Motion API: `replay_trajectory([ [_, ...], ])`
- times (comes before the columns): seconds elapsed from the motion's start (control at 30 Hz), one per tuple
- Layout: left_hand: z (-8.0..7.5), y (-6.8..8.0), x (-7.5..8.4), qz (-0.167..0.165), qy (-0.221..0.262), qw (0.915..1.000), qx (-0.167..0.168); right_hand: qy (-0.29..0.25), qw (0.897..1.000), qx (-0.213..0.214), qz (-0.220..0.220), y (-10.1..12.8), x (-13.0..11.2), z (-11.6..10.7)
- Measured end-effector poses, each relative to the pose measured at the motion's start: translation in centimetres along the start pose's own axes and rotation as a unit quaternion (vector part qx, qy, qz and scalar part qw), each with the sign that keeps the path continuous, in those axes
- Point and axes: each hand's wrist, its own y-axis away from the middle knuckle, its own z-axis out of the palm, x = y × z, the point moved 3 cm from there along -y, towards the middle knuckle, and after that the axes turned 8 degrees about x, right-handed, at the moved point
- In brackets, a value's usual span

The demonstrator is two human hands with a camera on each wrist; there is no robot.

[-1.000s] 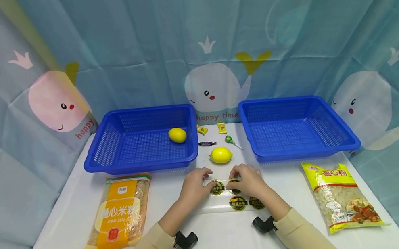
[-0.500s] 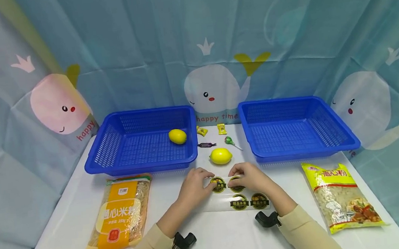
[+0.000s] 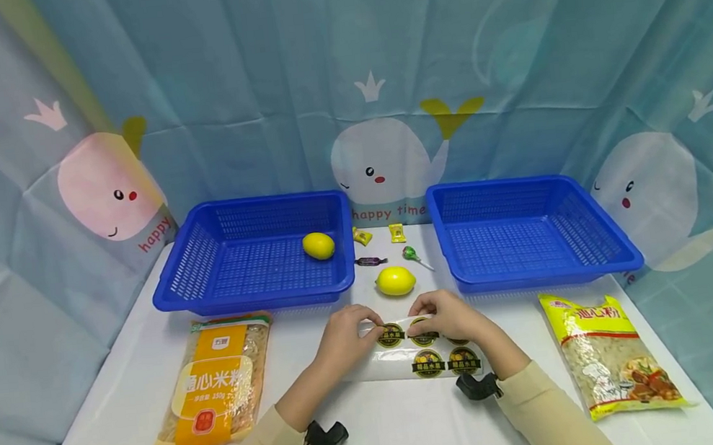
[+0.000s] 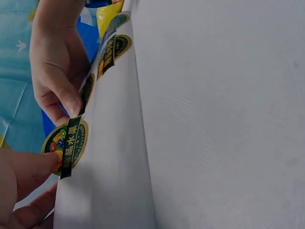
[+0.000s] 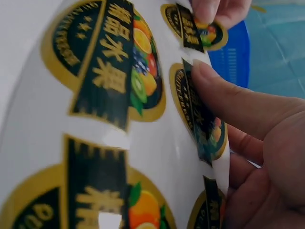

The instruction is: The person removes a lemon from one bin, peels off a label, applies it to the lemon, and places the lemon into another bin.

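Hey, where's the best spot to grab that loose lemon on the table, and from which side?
Take the lemon across its fat middle, coming down from above. It lies on its side with its pointed ends left and right, so fingers fit front and back. Sweets sit just behind it and both hands, left hand and right hand, work the sticker sheet in front.

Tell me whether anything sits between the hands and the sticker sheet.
Nothing visible does. The left hand and right hand both already pinch the sticker sheet at its far edge. The lemon lies just beyond, apart from the sheet.
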Motion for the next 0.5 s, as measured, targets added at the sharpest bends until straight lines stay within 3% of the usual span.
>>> replay_trajectory([
  [0.23,-0.1,0.0,-0.7,-0.086,0.110,0.9894,-0.041,0.035,0.999,0.000,0.000,-0.8,0.7,0.2],
  [0.5,-0.6,-0.2,-0.7,-0.137,0.216,0.9642,-0.070,0.098,0.994,0.049,0.011,-0.7,0.7,1.4],
])
